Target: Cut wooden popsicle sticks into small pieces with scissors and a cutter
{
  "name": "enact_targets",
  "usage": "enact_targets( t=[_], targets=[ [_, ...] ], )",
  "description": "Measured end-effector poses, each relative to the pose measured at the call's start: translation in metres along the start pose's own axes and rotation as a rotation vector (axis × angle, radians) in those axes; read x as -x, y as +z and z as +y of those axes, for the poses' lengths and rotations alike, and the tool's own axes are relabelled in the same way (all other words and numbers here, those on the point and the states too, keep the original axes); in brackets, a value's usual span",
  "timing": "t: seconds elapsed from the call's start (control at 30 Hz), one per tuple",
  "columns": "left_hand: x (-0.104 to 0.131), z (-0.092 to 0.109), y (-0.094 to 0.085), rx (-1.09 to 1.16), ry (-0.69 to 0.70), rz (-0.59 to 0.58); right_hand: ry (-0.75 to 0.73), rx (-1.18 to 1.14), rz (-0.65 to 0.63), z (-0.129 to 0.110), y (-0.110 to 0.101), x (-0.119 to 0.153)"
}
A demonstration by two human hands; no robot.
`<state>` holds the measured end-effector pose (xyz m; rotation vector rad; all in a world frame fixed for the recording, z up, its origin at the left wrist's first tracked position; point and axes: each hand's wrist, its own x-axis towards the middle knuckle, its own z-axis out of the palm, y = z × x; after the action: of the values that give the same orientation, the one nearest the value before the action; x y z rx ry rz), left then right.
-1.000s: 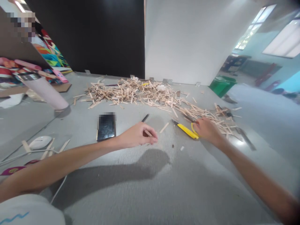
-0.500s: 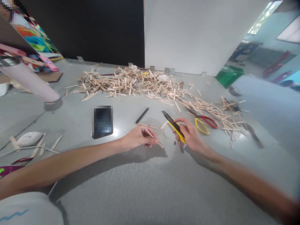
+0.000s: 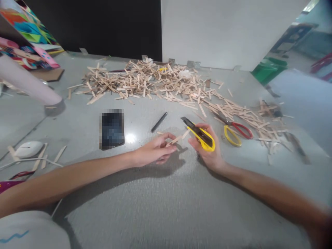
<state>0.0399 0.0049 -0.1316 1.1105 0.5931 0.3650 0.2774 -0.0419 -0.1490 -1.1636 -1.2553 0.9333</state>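
Between the thumb and fingers of my left hand (image 3: 157, 148) is a short wooden stick (image 3: 175, 140), its free end pointing up to the right. My right hand (image 3: 207, 150) is closed around a yellow and black box cutter (image 3: 201, 134), whose blade end points up and left, above the table. Another small piece of wooden stick (image 3: 186, 134) shows just left of the cutter; whether it touches the cutter I cannot tell. Beyond my left hand a black pen (image 3: 159, 122) lies on the grey table (image 3: 166, 207). Scissors (image 3: 234, 131) with red and yellow handles lie right of my right hand.
A large heap of wooden sticks (image 3: 145, 81) spreads along the back and right of the table. A dark phone-like device (image 3: 112, 129), a white mouse (image 3: 29, 149) with a cable, and a pale cylinder (image 3: 31, 83) stand or lie left. A green bin (image 3: 269, 70) is beyond the right edge.
My left hand has turned the stick from pointing down-right to pointing up-right. My right hand has rolled the box cutter, showing more of its yellow body. The view has shifted slightly.
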Motion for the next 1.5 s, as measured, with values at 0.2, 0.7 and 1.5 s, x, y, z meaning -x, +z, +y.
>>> enact_targets(
  t=[0.2, 0.7, 1.5],
  targets=[
    [0.002, 0.001, 0.004, 0.009, -0.068, -0.076, 0.089, -0.062, 0.023, 0.005, 0.003, 0.004],
    [0.002, -0.007, 0.012, -0.611, 0.146, 0.057, -0.028, -0.093, -0.103, -0.006, 0.015, 0.013],
    [-0.005, -0.017, 0.003, -0.101, 0.147, 0.045, -0.136, 0.233, -0.159, -0.005, -0.005, 0.022]
  ],
)
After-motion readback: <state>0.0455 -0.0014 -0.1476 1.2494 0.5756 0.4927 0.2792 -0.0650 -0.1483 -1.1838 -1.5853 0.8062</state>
